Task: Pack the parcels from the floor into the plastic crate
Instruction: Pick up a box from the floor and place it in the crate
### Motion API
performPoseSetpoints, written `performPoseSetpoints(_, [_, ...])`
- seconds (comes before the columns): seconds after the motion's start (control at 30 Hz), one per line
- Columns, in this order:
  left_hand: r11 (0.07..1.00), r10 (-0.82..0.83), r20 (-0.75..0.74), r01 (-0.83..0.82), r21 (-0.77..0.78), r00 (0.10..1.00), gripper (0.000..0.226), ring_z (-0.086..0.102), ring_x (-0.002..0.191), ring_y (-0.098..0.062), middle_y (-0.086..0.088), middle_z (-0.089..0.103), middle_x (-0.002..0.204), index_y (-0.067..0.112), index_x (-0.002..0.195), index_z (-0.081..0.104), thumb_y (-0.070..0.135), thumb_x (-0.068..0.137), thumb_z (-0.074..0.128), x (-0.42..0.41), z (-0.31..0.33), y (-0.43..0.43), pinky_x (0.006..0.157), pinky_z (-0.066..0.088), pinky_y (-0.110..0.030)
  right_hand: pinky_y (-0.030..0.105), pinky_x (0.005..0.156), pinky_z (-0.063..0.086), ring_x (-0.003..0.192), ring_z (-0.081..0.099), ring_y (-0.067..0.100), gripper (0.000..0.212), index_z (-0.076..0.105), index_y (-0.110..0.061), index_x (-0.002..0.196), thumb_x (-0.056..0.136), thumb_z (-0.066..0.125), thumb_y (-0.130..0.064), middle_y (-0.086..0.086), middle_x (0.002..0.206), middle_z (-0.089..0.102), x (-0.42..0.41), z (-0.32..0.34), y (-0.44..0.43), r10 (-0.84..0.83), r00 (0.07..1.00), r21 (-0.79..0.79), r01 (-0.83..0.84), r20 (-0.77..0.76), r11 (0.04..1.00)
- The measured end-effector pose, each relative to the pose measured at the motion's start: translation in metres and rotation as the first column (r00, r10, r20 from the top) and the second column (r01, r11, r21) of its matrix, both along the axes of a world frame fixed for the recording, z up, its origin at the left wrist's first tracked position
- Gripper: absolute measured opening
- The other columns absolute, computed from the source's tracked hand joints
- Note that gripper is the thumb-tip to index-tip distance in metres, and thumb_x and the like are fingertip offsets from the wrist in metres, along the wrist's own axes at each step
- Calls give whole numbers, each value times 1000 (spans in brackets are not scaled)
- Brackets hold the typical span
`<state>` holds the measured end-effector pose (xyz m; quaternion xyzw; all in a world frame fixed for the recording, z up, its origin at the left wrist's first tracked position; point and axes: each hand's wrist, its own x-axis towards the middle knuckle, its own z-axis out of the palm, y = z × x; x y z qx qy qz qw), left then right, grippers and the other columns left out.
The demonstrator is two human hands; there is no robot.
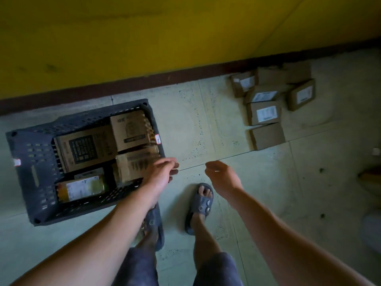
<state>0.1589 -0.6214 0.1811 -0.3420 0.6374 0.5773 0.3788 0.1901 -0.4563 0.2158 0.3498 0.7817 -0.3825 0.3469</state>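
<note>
Your dark plastic crate sits on the floor at the left, close to the yellow wall. Four cardboard boxes lie inside it, packed side by side. Your left hand hangs over the crate's near right corner, fingers relaxed, holding nothing. Your right hand is just beside it over bare floor, loosely curled and empty. The loose parcels are clustered far right by the skirting, well apart from the crate. Your sandalled feet stand below both hands.

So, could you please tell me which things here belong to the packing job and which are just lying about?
Job: crate; boxes in it; parcels by the wall.
Lying about: small white scrap; unclear things at right edge.
</note>
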Motion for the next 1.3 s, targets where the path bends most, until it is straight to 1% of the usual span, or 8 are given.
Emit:
performPoseSetpoints(0.1, [997, -55, 44, 53, 61, 997, 19, 64, 81, -11, -1, 69, 96, 14, 106, 65, 14, 98, 48, 12, 18, 49, 72, 45, -25, 28, 94, 48, 112, 60, 19, 32, 61, -27, 125, 94, 53, -24, -4, 132, 60, 18, 12, 47, -16, 1000, 14, 16, 6, 1000])
performPoseSetpoints(0.4, [991, -126, 23, 124, 50, 992, 17, 63, 80, -13, -4, 68, 95, 13, 104, 63, 9, 97, 48, 8, 34, 258, 70, 45, -23, 23, 93, 43, 116, 57, 17, 30, 62, -27, 123, 94, 53, -28, -5, 130, 61, 46, 27, 252, -96, 995, 16, 96, -6, 995])
performPoseSetpoints(0.7, [964, -265, -6, 266, 29, 964, 18, 66, 91, -15, -1, 71, 102, 19, 102, 65, 13, 97, 50, -7, 36, 429, 75, 49, -26, 19, 72, 38, 105, 57, 14, 21, 65, -31, 104, 89, 52, -35, -12, 106, 58, 36, 35, 439, -44, 999, 39, 44, 5, 998])
performPoseSetpoints(0.87, [970, -244, 33, 244, -8, 969, 18, 62, 80, -13, -3, 68, 97, 13, 108, 65, 11, 97, 50, -24, 22, 455, 74, 47, -27, 25, 87, 44, 115, 58, 23, 32, 62, -16, 123, 94, 50, -23, 3, 131, 61, 12, 18, 474, -6, 996, 55, 1, 84, 998])
performPoseSetpoints(0.97, [966, -241, 100, 248, -68, 965, 19, 63, 86, -17, -6, 68, 101, 13, 109, 65, 13, 97, 50, -42, -2, 468, 89, 50, -37, 32, 90, 49, 112, 60, 28, 33, 61, -10, 122, 94, 48, -22, 10, 128, 62, -10, 0, 497, 24, 990, 37, -29, 142, 999])
performPoseSetpoints(1.07, [946, -292, 127, 306, -107, 948, 19, 62, 80, -13, -5, 68, 102, 13, 110, 65, 13, 97, 50, -64, -33, 483, 73, 51, -27, 38, 91, 50, 112, 60, 31, 34, 58, -5, 124, 95, 47, -21, 14, 128, 62, -29, -34, 521, 35, 983, 13, -38, 180, 999])
performPoseSetpoints(1.17, [931, -329, 132, 344, -122, 935, 21, 64, 84, -14, -5, 69, 106, 12, 112, 66, 15, 97, 51, -77, -75, 497, 63, 46, -21, 34, 82, 52, 97, 64, 22, 26, 61, -20, 118, 96, 47, -24, 5, 120, 65, -41, -83, 541, 101, 971, -32, -97, 218, 995])
performPoseSetpoints(1.3, [855, -488, 166, 508, -106, 857, 29, 58, 102, -18, -2, 61, 114, 15, 120, 63, 26, 93, 56, -74, -142, 513, 87, 48, -28, 35, 84, 49, 93, 58, 20, 26, 60, -11, 113, 98, 42, -22, 7, 111, 63, -51, -162, 555, 263, 926, -60, -257, 271, 965])
